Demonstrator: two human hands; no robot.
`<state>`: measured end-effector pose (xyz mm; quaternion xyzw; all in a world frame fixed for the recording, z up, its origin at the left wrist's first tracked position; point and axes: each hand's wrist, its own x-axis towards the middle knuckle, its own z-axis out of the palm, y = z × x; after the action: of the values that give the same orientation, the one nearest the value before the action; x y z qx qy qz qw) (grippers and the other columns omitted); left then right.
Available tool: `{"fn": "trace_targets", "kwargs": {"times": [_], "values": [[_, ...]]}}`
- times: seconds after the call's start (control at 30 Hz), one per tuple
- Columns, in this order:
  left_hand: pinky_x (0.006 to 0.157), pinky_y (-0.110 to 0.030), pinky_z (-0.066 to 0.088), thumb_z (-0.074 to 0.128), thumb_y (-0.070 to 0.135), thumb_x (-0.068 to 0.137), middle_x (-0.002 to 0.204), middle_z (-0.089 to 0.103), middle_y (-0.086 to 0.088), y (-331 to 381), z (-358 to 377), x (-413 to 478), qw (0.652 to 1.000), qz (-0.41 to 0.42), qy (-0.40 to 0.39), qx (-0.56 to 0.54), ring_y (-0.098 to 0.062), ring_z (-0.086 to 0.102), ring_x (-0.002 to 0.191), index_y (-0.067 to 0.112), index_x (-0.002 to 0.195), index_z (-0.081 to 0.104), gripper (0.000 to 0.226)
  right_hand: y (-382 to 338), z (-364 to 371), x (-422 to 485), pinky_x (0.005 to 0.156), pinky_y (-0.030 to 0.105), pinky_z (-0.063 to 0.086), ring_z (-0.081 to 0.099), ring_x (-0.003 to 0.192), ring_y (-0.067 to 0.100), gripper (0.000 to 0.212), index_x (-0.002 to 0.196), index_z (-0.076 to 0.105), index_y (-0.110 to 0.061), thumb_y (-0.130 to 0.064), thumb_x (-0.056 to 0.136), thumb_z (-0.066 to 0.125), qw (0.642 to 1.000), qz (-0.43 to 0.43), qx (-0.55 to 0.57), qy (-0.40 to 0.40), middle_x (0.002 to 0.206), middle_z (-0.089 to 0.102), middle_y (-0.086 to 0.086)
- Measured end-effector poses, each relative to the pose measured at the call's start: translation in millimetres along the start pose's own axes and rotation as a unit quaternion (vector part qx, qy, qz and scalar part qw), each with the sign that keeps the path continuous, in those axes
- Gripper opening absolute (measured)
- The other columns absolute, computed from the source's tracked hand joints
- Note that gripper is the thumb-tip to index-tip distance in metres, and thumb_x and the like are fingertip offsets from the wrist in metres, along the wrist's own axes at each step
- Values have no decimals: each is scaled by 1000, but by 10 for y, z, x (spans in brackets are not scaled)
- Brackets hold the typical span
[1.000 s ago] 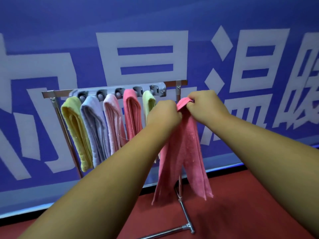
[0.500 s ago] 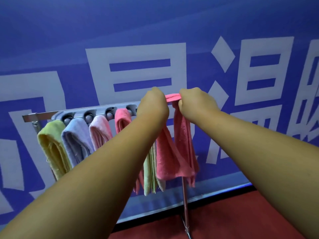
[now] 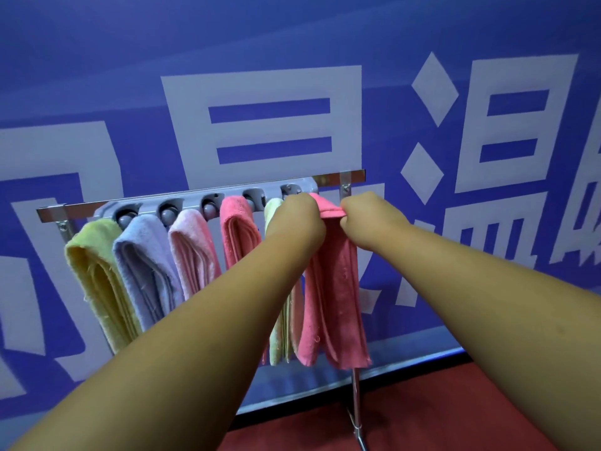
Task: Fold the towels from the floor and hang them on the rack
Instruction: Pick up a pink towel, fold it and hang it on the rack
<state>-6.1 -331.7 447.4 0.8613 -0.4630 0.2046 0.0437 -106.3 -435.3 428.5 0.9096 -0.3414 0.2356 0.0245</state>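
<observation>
I find my left hand (image 3: 297, 219) and right hand (image 3: 369, 219) pinched shut on the folded crease of the limp, light, coral-pink terry towel (image 3: 335, 294), the sound hold at the grey slotted rack (image 3: 195, 201).

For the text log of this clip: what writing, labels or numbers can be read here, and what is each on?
"温": large white character on the blue wall banner, cut by the right edge, so likely only.
Other white characters on the banner: cropped or partly hidden, not readable.
Towels, metal rack, grey clip strip: no lettering visible.
</observation>
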Motion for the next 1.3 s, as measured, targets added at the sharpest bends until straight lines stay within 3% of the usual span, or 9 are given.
{"fn": "trace_targets", "kwargs": {"times": [0.13,0.27,0.4,0.57,0.77,0.9,1.0,1.2,1.3], "values": [[95,-36,50,58,13,100,117,69,-7,24,-94,29,997,-51,-28,-47,-27,67,118,20,80,44,26,-78,-75,57,53,31,34,60,79,31,16,92,63,-11,-12,99,49,998,20,40,34,97,64,12],[79,-38,50,62,14,99,90,55,-1,-21,-225,170,987,-90,-90,-98,-30,62,97,19,103,57,7,-155,-124,90,53,30,36,56,68,27,17,89,63,-12,-11,100,50,994,48,73,67,88,63,11],[95,-42,52,62,14,101,130,67,-5,-60,-96,140,992,-65,-88,-64,-32,63,127,17,124,66,24,-156,-54,70,53,30,34,59,75,30,17,91,65,-11,-10,100,51,995,35,73,59,89,64,11],[107,-40,39,57,16,97,78,51,5,-55,206,59,998,-26,-36,41,-25,64,119,23,73,46,28,-138,93,4,52,33,32,60,79,32,19,83,63,-13,-13,98,53,988,47,140,33,87,65,11],[108,-36,40,51,18,103,107,71,-4,-28,158,-32,999,-32,-15,18,-28,62,120,19,101,66,15,-89,192,-186,83,44,63,74,92,31,15,94,79,-17,-19,91,65,941,114,320,-8,90,78,9],[110,-38,33,57,10,96,80,55,2,9,217,-86,997,-71,-32,0,-24,60,120,17,75,53,23,-29,393,-271,90,52,65,78,87,23,11,88,80,-25,-22,89,70,896,131,425,-18,83,80,-1],[98,-35,40,53,4,98,109,66,-4,28,306,-110,995,-83,-16,-57,-26,60,125,15,103,66,17,9,495,-322,92,52,64,76,85,20,9,91,81,-24,-24,94,72,884,134,448,-13,84,80,-2],[91,-43,61,49,29,102,110,74,-9,33,245,-168,964,-137,-19,-226,-34,76,100,10,110,68,28,97,609,-408,76,35,60,70,75,12,6,91,80,-27,-24,94,76,881,127,454,-34,71,74,-14],[91,-48,61,31,46,106,96,76,-11,48,164,-246,954,-154,8,-256,-36,77,98,11,94,69,53,121,568,-478,78,34,59,75,87,17,11,95,80,-28,-19,95,74,881,135,452,-46,89,80,-7]]}}
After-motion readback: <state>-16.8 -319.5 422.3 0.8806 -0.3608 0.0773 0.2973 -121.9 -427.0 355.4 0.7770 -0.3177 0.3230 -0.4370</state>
